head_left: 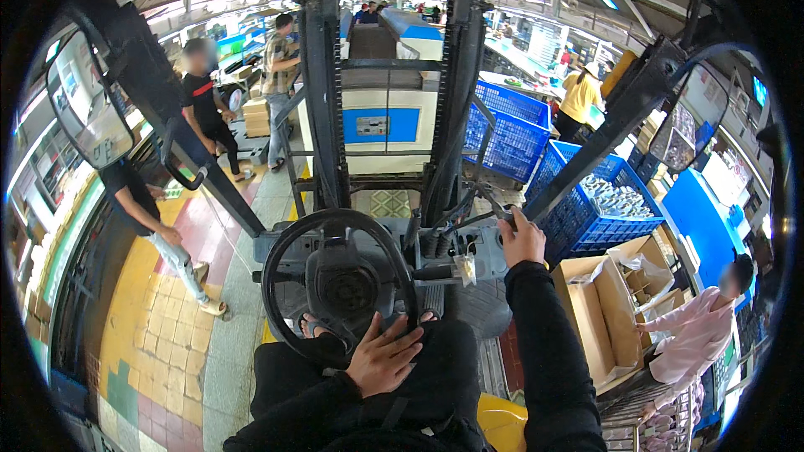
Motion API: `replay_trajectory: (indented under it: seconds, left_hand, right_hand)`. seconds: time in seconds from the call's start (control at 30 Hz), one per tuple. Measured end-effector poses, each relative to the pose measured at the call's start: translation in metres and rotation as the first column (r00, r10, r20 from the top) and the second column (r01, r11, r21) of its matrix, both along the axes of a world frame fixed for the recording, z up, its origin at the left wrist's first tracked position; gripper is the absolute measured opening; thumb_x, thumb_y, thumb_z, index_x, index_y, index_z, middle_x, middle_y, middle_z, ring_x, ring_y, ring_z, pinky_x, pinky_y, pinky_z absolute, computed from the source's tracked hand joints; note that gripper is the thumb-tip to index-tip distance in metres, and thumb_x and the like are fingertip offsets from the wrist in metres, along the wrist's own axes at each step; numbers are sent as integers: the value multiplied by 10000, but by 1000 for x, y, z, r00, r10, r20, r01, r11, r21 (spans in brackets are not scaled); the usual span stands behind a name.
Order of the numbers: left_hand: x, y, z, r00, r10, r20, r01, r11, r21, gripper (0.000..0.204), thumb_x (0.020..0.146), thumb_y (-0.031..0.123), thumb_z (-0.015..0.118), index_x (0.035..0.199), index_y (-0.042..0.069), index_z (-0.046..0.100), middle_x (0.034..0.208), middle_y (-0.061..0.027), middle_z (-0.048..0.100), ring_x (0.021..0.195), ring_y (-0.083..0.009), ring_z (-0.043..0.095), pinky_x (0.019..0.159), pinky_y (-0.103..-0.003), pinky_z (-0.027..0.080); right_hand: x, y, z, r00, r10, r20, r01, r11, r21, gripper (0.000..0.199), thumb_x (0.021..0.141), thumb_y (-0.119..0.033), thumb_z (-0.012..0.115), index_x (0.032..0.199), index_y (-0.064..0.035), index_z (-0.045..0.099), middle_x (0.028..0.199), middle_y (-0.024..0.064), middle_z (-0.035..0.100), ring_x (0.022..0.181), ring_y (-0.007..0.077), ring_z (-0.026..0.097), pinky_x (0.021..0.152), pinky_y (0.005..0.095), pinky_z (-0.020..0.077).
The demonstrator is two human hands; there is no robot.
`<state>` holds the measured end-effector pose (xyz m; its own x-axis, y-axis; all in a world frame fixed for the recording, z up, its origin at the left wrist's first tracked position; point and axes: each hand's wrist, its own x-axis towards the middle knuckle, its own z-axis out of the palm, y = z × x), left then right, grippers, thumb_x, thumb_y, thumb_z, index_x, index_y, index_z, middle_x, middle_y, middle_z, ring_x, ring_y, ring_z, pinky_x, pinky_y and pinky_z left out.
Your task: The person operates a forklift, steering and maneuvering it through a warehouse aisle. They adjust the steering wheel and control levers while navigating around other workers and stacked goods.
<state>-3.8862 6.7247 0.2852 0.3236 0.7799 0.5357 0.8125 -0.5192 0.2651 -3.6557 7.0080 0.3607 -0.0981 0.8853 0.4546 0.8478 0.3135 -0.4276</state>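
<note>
I sit at the controls of a forklift. My left hand point(385, 358) lies over the lower right of the black steering wheel point(280, 238), fingers stretched out and a little apart rather than wrapped around the rim. My right hand point(523, 239) reaches forward to the right of the dashboard point(481, 244), its fingers curled on a dark control lever point(505, 216). Most of that lever is hidden beneath the fingers. A small clear plastic packet point(465, 269) is on the panel between the wheel and my right arm.
Ahead, beyond the mast point(325, 75), stands a white and blue machine point(381, 124). Blue crates point(511, 130) and an open cardboard box point(599, 318) line the right side, beside a person in pink point(691, 331). Several people stand left, one close to the tiled aisle point(159, 310).
</note>
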Motion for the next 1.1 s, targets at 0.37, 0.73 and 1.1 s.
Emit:
replay_trajectory:
  seconds: [0.37, 0.73, 1.1]
  left_hand:
    - [-78, 248, 42, 997, -11, -80, 10, 1000, -11, 367, 801, 166, 745, 1154, 66, 734, 1437, -94, 586, 1514, -328, 312, 1219, -668, 78]
    - [-140, 438, 59, 997, 75, -5, -74, 991, 109, 310, 753, 119, 730, 1060, 75, 745, 1380, -76, 636, 1483, -331, 375, 1202, -699, 129]
    - [-217, 595, 51, 997, 66, 39, -71, 987, 144, 275, 743, 128, 726, 1014, 85, 749, 1313, -56, 670, 1435, -327, 449, 1204, -698, 131]
  right_hand:
    - [-101, 170, 3, 999, -13, 39, 13, 1000, 1, 503, 965, -399, 657, 1367, -102, 604, 1014, 146, 733, 1035, 354, 642, 1013, 497, 406]
    - [-162, 343, -1, 999, 21, -33, -21, 1000, 14, 487, 946, -372, 677, 1342, -92, 626, 956, 144, 728, 988, 358, 643, 968, 484, 434]
    - [-242, 505, -11, 999, -2, -38, 2, 1000, -18, 466, 948, -382, 671, 1331, -118, 634, 1000, 135, 732, 1003, 354, 647, 984, 488, 432]
